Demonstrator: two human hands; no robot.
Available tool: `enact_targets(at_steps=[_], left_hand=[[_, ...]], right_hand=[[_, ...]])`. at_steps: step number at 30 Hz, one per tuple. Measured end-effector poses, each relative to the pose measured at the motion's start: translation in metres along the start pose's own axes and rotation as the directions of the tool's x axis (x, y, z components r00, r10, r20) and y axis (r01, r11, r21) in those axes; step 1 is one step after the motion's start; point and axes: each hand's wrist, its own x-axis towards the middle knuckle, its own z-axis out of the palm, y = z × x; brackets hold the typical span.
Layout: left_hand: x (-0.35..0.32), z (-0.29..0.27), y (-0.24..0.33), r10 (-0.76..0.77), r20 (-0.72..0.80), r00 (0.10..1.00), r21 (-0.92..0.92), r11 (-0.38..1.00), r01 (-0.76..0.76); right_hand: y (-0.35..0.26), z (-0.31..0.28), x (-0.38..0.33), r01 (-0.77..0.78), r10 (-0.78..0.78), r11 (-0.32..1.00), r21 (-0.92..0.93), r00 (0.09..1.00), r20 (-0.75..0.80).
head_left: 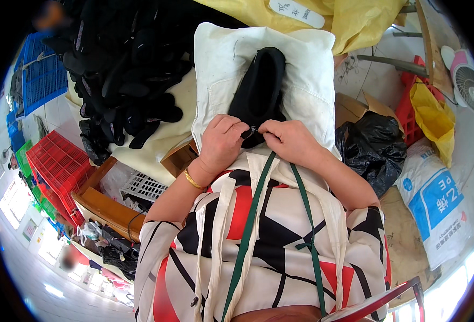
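Note:
A black fabric shoe upper (241, 94) lies on a white cloth cushion (313, 59), its opening facing up. My left hand (222, 142), with a gold bracelet at the wrist, is closed with thumb and finger pinched on the shoe's near end. Just beside it, my right hand (291, 140) pinches the same end from the other side. Between the fingertips a small whitish spot shows, too small to make out. A dark bit sits by my left thumb, and its kind is hidden.
Many black shoe uppers (124, 70) are heaped at the left on pale cloth. A wooden drawer (105, 212) and a red crate (59, 166) stand lower left. At right are a black plastic bag (374, 150), a white-and-blue sack (430, 204) and a fan (469, 88).

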Motion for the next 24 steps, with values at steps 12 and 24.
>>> enact_targets(at_steps=[12,24], left_hand=[[-0.004,0.002,0.0,0.029,-0.043,0.999,0.038,0.999,-0.027],[-0.016,0.01,-0.002,-0.091,-0.113,0.989,-0.108,0.991,0.079]], right_hand=[[-0.002,0.02,0.009,-0.09,0.108,0.979,-0.183,0.99,0.091],[0.01,0.028,0.006,-0.063,0.072,0.986,-0.152,0.996,0.049]])
